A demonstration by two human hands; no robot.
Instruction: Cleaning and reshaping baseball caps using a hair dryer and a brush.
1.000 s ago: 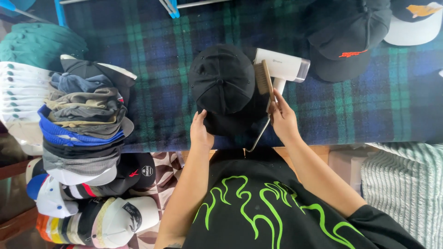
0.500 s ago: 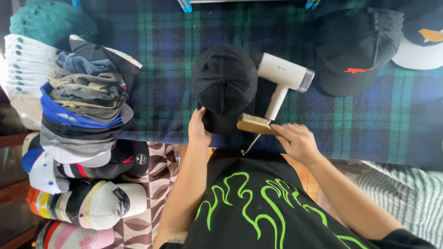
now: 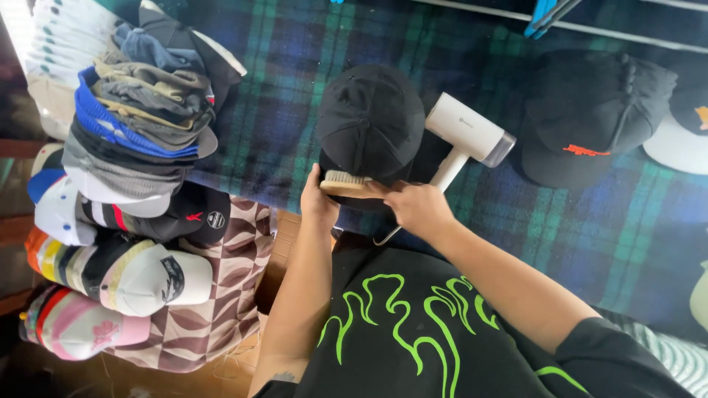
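A black cap [image 3: 369, 121] lies on the plaid blanket [image 3: 280, 110], brim toward me. My left hand [image 3: 317, 197] rests on the near edge of the brim and holds it down. My right hand [image 3: 420, 208] grips a wooden brush [image 3: 346, 182] by its handle; the bristles lie across the brim, right beside my left thumb. A white handheld steamer [image 3: 464, 136] lies on the blanket just right of the cap, its handle pointing toward my right hand.
A tall stack of mixed caps [image 3: 140, 118] stands at the left, with more caps [image 3: 125, 265] piled below it on a brown-and-white patterned cloth [image 3: 221, 324]. Another black cap with orange lettering [image 3: 590, 118] lies at the right. A white-brimmed cap [image 3: 682, 140] sits at the far right edge.
My right hand has swung the brush leftward, from upright beside the cap to lying flat across the brim next to my left hand. The left hand stayed on the brim.
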